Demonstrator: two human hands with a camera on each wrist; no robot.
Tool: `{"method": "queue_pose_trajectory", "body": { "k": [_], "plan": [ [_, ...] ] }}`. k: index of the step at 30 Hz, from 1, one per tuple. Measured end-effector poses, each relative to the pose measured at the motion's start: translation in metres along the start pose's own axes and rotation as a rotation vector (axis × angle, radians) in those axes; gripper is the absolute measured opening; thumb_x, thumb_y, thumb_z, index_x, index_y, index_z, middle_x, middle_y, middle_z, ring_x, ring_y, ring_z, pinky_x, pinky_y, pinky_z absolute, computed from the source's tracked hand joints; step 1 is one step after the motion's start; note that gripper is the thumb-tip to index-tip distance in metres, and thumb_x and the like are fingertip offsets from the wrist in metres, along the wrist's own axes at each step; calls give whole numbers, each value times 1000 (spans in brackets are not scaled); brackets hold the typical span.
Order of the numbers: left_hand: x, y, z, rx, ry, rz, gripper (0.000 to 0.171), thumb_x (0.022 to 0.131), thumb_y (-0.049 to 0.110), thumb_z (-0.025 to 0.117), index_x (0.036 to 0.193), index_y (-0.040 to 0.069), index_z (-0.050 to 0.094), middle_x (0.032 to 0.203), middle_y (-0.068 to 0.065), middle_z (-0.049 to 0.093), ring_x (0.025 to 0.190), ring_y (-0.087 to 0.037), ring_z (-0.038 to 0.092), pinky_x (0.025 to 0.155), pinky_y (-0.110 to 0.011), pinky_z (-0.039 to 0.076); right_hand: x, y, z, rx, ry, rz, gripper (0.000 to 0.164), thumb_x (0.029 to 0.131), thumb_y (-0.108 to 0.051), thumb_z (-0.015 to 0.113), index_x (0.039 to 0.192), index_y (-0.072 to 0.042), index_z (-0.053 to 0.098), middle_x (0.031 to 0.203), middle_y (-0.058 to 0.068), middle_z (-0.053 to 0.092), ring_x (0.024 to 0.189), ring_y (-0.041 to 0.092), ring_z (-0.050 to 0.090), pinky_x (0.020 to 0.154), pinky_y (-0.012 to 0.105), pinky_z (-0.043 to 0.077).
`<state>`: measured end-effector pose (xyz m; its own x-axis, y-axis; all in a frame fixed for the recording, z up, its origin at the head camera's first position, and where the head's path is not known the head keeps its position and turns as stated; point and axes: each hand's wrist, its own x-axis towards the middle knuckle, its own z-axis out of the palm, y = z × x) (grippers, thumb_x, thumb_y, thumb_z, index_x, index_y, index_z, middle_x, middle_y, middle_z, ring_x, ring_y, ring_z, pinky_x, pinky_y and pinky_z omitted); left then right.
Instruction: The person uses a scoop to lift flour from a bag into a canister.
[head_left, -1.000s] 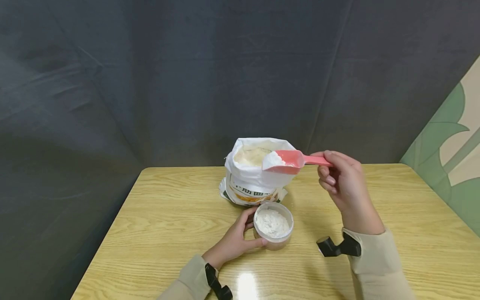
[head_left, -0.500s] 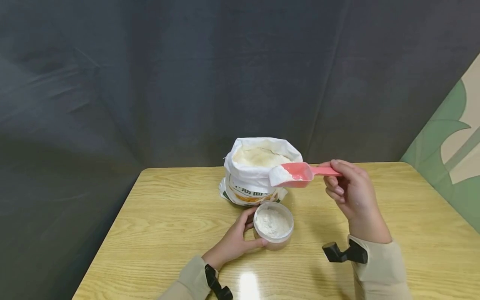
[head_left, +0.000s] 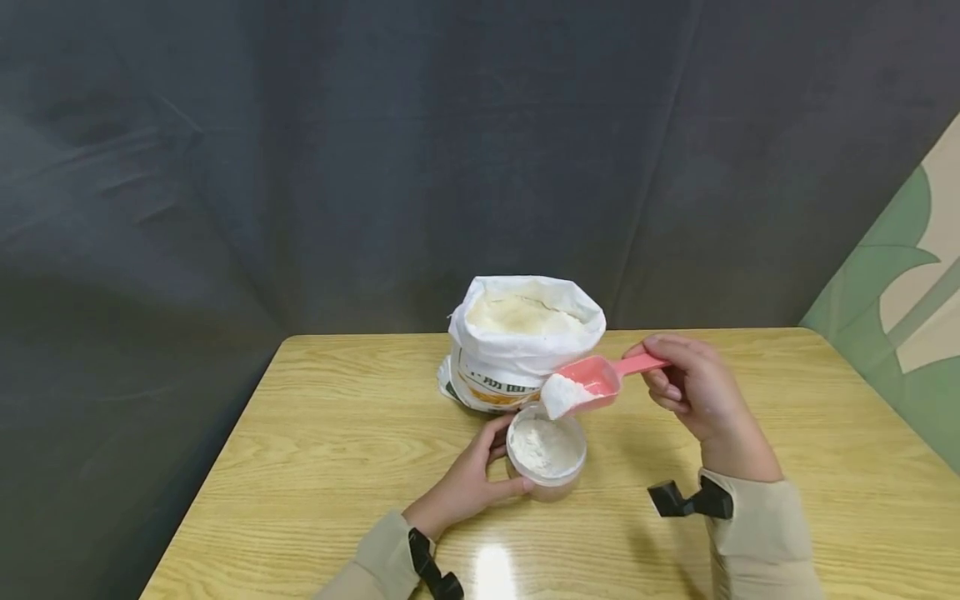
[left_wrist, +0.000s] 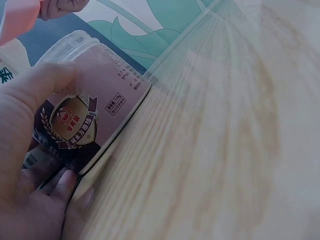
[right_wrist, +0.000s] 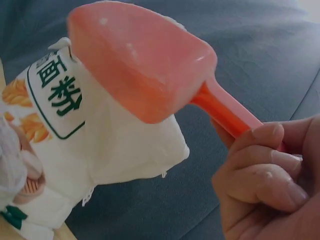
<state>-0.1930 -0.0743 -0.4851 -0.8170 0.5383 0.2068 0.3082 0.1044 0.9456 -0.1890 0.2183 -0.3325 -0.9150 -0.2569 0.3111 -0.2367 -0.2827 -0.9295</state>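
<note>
My right hand (head_left: 693, 387) grips the handle of a pink scoop (head_left: 603, 379) that carries a heap of white flour (head_left: 562, 395). The scoop's lip is above the back rim of a clear round jar (head_left: 551, 477), which has white powder in it. Around the jar's left side curls my left hand (head_left: 468, 483), thumb in front. The left wrist view shows the jar's printed label (left_wrist: 75, 122) beside the thumb. Just behind the jar stands an open white flour bag (head_left: 517, 354); the right wrist view has the scoop's underside (right_wrist: 145, 60) in front of the bag (right_wrist: 130, 150).
The wooden table (head_left: 337, 433) carries the bag and jar. A dark cloth (head_left: 450, 150) hangs along its back edge. At the right is a wall panel with green leaf shapes (head_left: 885, 275). Each sleeve bears a black wrist camera mount (head_left: 690, 500).
My right hand has brought the scoop from over the bag's mouth down and toward me, to the jar's back rim, and its lip now tips lower. My left hand keeps its hold on the jar.
</note>
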Motion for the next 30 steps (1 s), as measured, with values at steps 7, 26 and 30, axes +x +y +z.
{"method": "queue_pose_trajectory", "body": {
  "k": [7, 26, 30],
  "plan": [
    [0, 0, 0, 1, 2, 3, 85, 89, 17, 81, 156, 13, 30, 156, -7, 39, 142, -23, 40, 116, -30, 38, 2, 0, 4, -219, 28, 81, 40, 107, -7, 43, 84, -8, 75, 56, -5, 47, 45, 20, 17, 41, 39, 6],
    [0, -1, 0, 11, 4, -7, 86, 87, 20, 82, 156, 18, 30, 156, -1, 38, 142, -18, 40, 116, -29, 37, 7, 12, 31, -828, -32, 141, 21, 101, -12, 58, 87, -3, 70, 63, 1, 46, 55, 12, 40, 47, 24, 34],
    [1, -1, 0, 11, 7, -4, 87, 87, 18, 83, 156, 17, 31, 156, -2, 38, 141, -18, 41, 116, -29, 37, 6, 12, 36, -879, -33, 103, 20, 100, -13, 61, 82, -7, 69, 62, -1, 47, 56, 12, 42, 48, 24, 35]
  ]
}}
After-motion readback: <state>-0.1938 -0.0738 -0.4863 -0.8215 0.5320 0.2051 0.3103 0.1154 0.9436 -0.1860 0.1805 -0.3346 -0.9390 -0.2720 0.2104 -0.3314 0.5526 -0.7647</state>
